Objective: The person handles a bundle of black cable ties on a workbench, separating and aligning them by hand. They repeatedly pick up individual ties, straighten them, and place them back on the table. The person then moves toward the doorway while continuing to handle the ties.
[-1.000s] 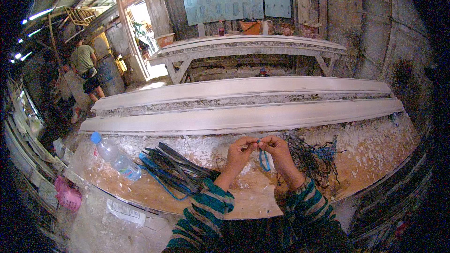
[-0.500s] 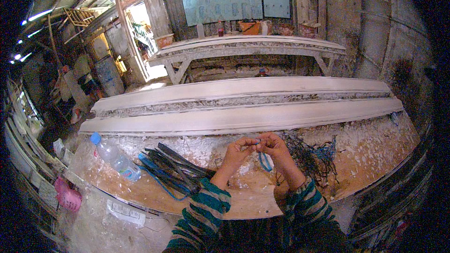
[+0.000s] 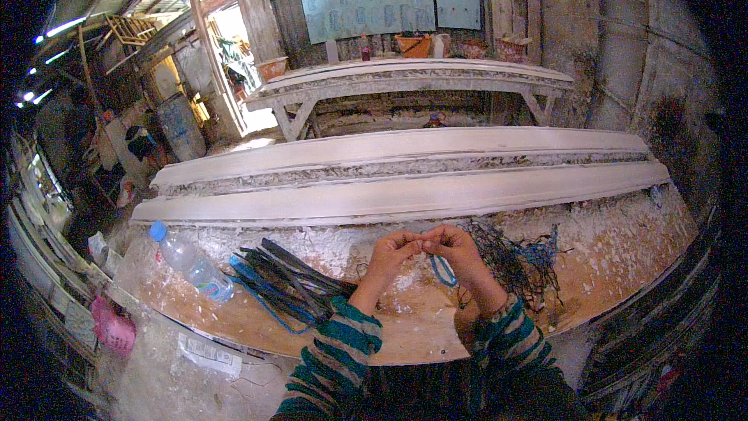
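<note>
My left hand and my right hand meet fingertip to fingertip above the near part of the worktable. Both are pinched on a thin blue strip, which hangs in a loop below the right fingers. Its ends are hidden in the fingers. To the left of my left hand lies a bundle of black and blue strips. A tangled heap of dark, knotted strips, with some blue among them, lies beside my right hand.
A clear plastic bottle with a blue cap lies at the table's left. Two long white moulded boards run across the table beyond my hands. Farther back stands a second bench with an orange container. A pink container is low at left.
My fingers have drawn closer together at the blue strip, and the right hand has lowered slightly. The hanging loop stays nearly where it was.
</note>
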`<action>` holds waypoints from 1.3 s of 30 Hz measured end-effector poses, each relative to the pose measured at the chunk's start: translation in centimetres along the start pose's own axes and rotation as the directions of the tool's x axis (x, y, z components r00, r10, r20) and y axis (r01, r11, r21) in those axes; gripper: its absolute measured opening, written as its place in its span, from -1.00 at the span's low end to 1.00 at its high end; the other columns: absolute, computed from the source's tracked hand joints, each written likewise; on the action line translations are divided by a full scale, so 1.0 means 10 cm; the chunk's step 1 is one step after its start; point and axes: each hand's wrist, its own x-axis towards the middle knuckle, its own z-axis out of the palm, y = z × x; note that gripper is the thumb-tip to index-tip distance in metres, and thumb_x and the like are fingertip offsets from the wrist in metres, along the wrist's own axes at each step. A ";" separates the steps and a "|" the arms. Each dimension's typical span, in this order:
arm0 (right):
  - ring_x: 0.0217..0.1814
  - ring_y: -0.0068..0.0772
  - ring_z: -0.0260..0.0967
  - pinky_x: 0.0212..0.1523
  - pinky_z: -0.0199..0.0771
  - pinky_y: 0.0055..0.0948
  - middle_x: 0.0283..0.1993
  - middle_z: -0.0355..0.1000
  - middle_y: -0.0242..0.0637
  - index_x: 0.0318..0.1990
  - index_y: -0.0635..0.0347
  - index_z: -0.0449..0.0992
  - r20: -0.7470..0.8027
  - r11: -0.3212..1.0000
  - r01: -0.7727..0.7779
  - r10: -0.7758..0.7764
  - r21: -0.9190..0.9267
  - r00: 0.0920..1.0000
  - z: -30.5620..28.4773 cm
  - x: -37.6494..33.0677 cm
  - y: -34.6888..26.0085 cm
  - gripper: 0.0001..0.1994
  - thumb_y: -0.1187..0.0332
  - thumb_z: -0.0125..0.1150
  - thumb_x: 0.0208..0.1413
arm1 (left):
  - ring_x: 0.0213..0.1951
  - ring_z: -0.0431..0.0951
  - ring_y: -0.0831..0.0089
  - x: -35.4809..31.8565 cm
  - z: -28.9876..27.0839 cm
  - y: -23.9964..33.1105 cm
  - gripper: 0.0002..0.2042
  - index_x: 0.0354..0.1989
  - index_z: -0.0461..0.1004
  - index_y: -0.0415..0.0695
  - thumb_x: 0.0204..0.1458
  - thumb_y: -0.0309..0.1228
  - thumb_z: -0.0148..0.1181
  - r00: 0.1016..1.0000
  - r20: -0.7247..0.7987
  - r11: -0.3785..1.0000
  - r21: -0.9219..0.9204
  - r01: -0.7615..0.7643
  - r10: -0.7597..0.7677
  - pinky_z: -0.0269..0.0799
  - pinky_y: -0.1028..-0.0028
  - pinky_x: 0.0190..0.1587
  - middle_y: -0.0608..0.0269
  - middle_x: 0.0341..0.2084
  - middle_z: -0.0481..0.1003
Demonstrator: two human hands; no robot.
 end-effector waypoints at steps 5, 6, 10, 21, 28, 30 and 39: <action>-0.41 -0.62 0.30 -0.34 0.31 -0.63 -0.45 0.39 -0.40 -0.33 0.24 0.42 -0.046 1.000 0.020 -0.021 -0.024 0.999 0.05 -0.03 -0.02 -0.87 0.45 0.17 -0.06 | -0.46 0.42 0.62 -0.03 0.09 0.08 -0.90 -0.39 0.44 -0.22 -0.01 -0.45 0.07 0.996 -0.059 0.991 0.121 -0.061 0.068 0.30 0.66 -0.43 0.33 -0.50 0.47; -0.43 -0.62 0.28 -0.36 0.30 -0.63 -0.48 0.36 -0.42 -0.31 0.23 0.40 -0.070 0.999 0.015 -0.018 -0.048 0.997 0.06 -0.03 -0.02 -0.86 0.47 0.17 -0.07 | -0.48 0.43 0.62 -0.04 0.11 0.10 -0.90 -0.39 0.44 -0.22 -0.01 -0.45 0.06 0.995 -0.077 0.988 0.143 -0.054 0.065 0.30 0.65 -0.45 0.33 -0.51 0.47; -0.49 -0.64 0.21 -0.40 0.27 -0.63 -0.55 0.24 -0.49 -0.29 0.17 0.31 -0.109 0.995 0.032 -0.043 -0.099 0.993 0.05 -0.02 0.01 -0.79 0.53 0.16 -0.10 | -0.55 0.44 0.60 -0.08 0.19 0.19 -0.90 -0.39 0.41 -0.21 0.00 -0.44 0.04 0.989 -0.147 0.968 0.249 0.025 0.012 0.30 0.63 -0.53 0.31 -0.56 0.46; -0.46 -0.65 0.17 -0.40 0.25 -0.63 -0.55 0.15 -0.50 -0.40 0.10 0.16 -0.065 0.986 0.122 -0.129 -0.113 0.989 0.07 -0.03 0.01 -0.73 0.58 0.16 -0.14 | -0.60 0.38 0.63 -0.07 0.16 0.13 -0.89 -0.42 0.39 -0.20 0.00 -0.41 0.06 0.960 -0.241 0.977 0.191 -0.096 0.141 0.29 0.64 -0.58 0.35 -0.63 0.40; -0.37 -0.60 0.27 -0.42 0.28 -0.60 -0.46 0.32 -0.40 -0.23 0.20 0.29 0.030 0.959 0.039 -0.031 -0.281 0.999 0.03 -0.05 0.02 -0.71 0.58 0.18 -0.15 | -0.58 0.37 0.63 -0.03 0.03 0.11 -0.90 -0.40 0.39 -0.17 -0.02 -0.41 0.08 0.942 -0.316 0.994 0.036 -0.106 0.111 0.31 0.64 -0.52 0.37 -0.61 0.39; -0.35 -0.59 0.30 -0.42 0.29 -0.60 -0.45 0.35 -0.39 -0.20 0.21 0.33 0.020 0.913 0.105 -0.106 -0.394 0.994 0.03 -0.03 0.05 -0.70 0.57 0.18 -0.15 | -0.56 0.37 0.63 -0.03 0.02 0.14 -0.87 -0.34 0.38 -0.16 -0.03 -0.40 0.10 0.939 -0.327 0.994 0.067 -0.087 0.104 0.32 0.63 -0.50 0.36 -0.57 0.41; -0.29 -0.47 0.35 -0.28 0.35 -0.51 -0.39 0.41 -0.33 -0.31 0.16 0.41 -0.143 0.883 0.007 -0.083 -0.469 0.986 -0.11 0.04 0.18 -0.81 0.40 0.21 -0.13 | -0.37 0.38 0.60 -0.04 0.22 0.07 -0.56 -0.04 0.27 -0.10 -0.14 -0.41 0.23 0.974 -0.083 0.969 0.150 -0.195 0.209 0.33 0.59 -0.37 0.37 -0.39 0.41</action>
